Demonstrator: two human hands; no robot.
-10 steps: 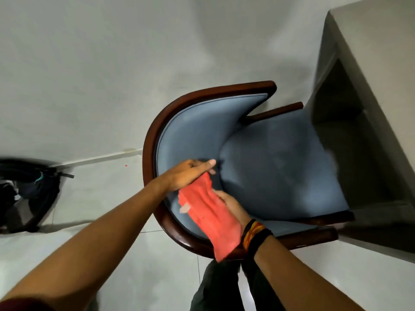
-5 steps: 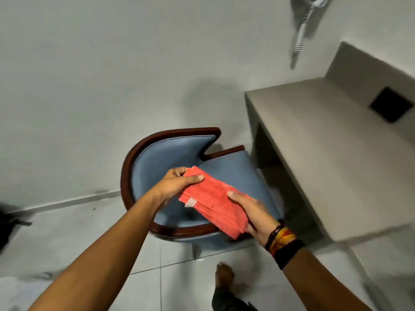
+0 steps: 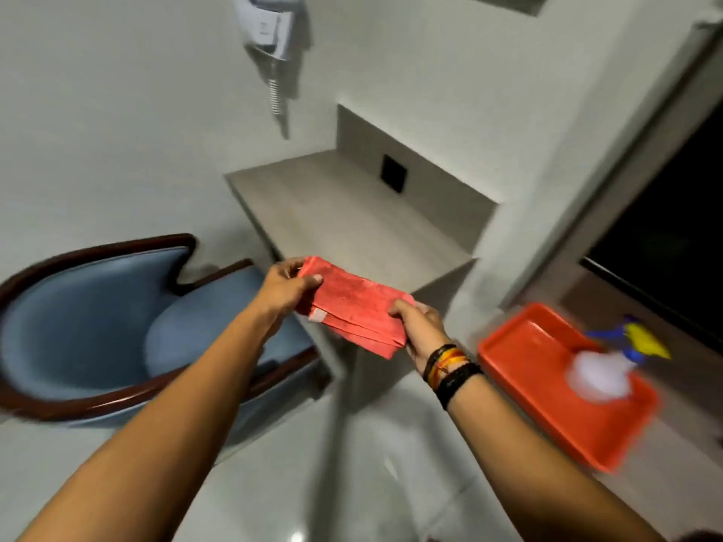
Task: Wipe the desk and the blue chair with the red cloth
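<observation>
A folded red cloth (image 3: 352, 307) is held in the air between both hands, in front of the desk's near corner. My left hand (image 3: 283, 289) pinches its left end and my right hand (image 3: 420, 326), with bracelets on the wrist, grips its right end. The blue chair (image 3: 90, 326) with a dark wooden frame stands at the left, below and left of the cloth. The beige desk (image 3: 332, 213) is set in a wall niche behind the cloth, with a black socket plate on its back panel.
An orange tray (image 3: 524, 357) lies on a ledge at the right, with a white spray bottle (image 3: 598, 375) with a blue and yellow trigger on it. A white wall-mounted hair dryer (image 3: 270, 25) hangs above the desk. A dark window is at far right. Glossy floor tiles lie below.
The cloth has come up off the chair seat and is now held by both hands, folded. The view has swung up and right, bringing the desk, tray and spray bottle into sight.
</observation>
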